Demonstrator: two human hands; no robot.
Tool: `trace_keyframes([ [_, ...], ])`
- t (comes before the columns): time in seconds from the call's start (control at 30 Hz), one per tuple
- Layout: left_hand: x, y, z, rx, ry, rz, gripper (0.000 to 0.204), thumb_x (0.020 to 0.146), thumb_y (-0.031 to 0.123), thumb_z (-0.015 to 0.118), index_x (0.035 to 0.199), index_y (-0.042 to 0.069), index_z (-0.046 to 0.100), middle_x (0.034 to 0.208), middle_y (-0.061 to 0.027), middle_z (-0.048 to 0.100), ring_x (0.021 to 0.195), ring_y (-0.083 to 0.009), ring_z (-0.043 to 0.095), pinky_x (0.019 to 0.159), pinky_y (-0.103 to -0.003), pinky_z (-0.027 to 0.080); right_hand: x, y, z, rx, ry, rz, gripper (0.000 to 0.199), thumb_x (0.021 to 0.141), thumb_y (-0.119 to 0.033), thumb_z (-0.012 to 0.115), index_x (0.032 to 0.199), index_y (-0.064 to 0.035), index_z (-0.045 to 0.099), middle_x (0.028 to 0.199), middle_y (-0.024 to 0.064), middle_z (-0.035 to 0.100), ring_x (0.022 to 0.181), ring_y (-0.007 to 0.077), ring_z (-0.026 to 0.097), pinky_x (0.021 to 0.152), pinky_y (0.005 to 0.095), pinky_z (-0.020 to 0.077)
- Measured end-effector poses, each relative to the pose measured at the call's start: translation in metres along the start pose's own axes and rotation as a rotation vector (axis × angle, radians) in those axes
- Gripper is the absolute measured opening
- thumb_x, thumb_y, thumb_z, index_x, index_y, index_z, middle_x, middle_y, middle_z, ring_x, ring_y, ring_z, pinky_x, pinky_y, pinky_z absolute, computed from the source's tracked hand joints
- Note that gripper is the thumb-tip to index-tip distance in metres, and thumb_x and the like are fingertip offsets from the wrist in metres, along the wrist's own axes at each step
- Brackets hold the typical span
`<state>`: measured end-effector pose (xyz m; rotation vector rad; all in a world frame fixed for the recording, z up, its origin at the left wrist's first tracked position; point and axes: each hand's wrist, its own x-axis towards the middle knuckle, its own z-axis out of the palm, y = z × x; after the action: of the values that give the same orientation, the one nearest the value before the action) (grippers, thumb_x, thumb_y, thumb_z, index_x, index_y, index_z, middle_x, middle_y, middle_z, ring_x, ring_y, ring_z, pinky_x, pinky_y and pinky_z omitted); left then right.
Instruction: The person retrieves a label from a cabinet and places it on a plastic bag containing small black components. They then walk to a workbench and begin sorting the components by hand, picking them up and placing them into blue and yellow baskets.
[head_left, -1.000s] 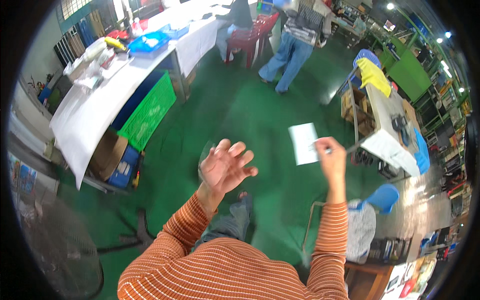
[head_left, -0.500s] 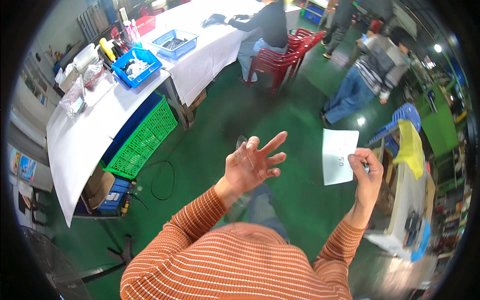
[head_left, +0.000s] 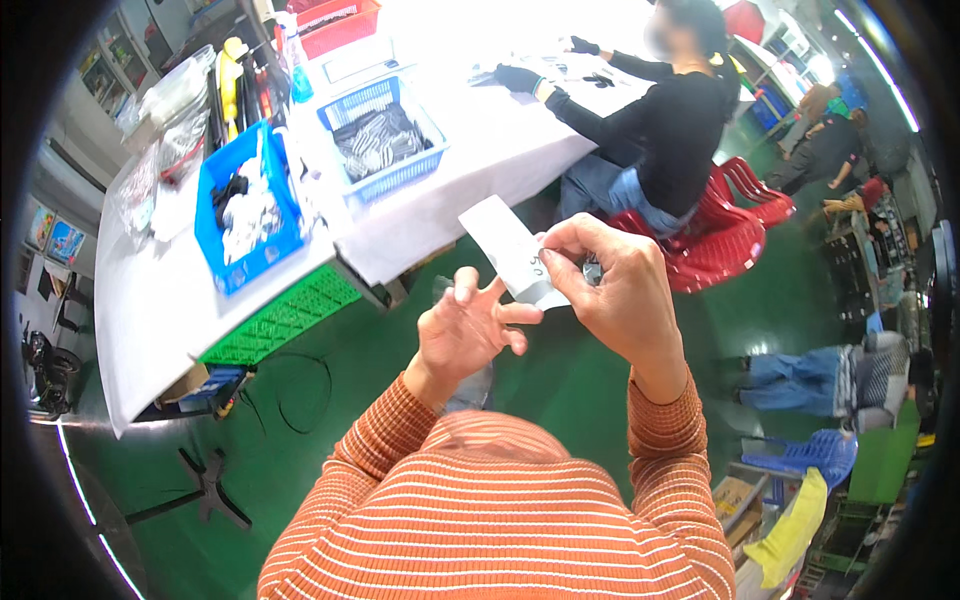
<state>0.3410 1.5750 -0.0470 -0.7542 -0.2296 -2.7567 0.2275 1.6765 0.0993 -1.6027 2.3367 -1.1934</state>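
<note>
My right hand (head_left: 625, 285) pinches a white paper slip (head_left: 500, 240) with dark marks between thumb and fingers. Tucked in the same hand is a small shiny item (head_left: 592, 268), too little seen to name. Just left of the slip's lower end is my left hand (head_left: 460, 330), palm up with its fingers spread. A piece of clear plastic film (head_left: 441, 288) shows by its thumb and seems held there; its extent is hard to make out. Both hands are in the air above the floor, close together.
A white-covered table (head_left: 370, 245) carries a blue bin (head_left: 215, 215) of black and white pieces, a light-blue basket (head_left: 400, 170) of dark pieces and a red bin (head_left: 335, 35). A gloved co-worker (head_left: 680, 125) sits there by red chairs (head_left: 720, 240). A green crate (head_left: 290, 315) sits below.
My right hand has brought the paper slip left and up, next to my left hand, and tilted it. My left hand has shifted slightly left. The view has turned toward the table and co-worker.
</note>
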Motion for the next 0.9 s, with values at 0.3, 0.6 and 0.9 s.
trace_keyframes([
  [0.3, 0.213, 0.101, -0.154, 0.101, 0.216, -0.036, 0.022, 0.091, 0.031, 0.055, 0.09, 0.009, 0.055, 0.133, -0.0155, 0.039, 0.107, -0.0367, 0.057, 0.065, -0.037, 0.059, 0.253, 0.163, 0.003, 0.039, -0.095, -0.044, 0.004, 0.077, -0.007, 0.064, 0.081, -0.0058, 0.063, 0.076, 0.0087, 0.066, 0.065, 0.0232, 0.065, 0.057, 0.031, 0.0489],
  [0.6, 0.309, 0.17, -0.264, 0.225, 0.557, 0.319, 0.06, 0.081, 0.037, 0.063, 0.129, 0.008, 0.044, 0.134, -0.005, 0.046, 0.096, -0.0255, 0.062, 0.064, -0.038, 0.055, 0.444, 0.271, 0.046, 0.457, -0.352, -0.032, 0.011, 0.082, -0.011, 0.063, 0.091, -0.005, 0.064, 0.079, 0.0087, 0.066, 0.065, 0.0223, 0.064, 0.058, 0.0304, 0.0487],
  [0.9, 0.38, 0.229, -0.285, -0.015, 0.47, 0.638, 0.041, 0.084, 0.025, 0.062, 0.123, 0.017, 0.053, 0.128, 0.0054, 0.054, 0.094, -0.02, 0.064, 0.065, -0.042, 0.057, 0.432, 0.433, 0.18, 0.104, -0.442, 0.06, 0.014, 0.086, -0.012, 0.057, 0.098, -0.0071, 0.061, 0.079, 0.0097, 0.061, 0.068, 0.0286, 0.061, 0.061, 0.0382, 0.0481],
])
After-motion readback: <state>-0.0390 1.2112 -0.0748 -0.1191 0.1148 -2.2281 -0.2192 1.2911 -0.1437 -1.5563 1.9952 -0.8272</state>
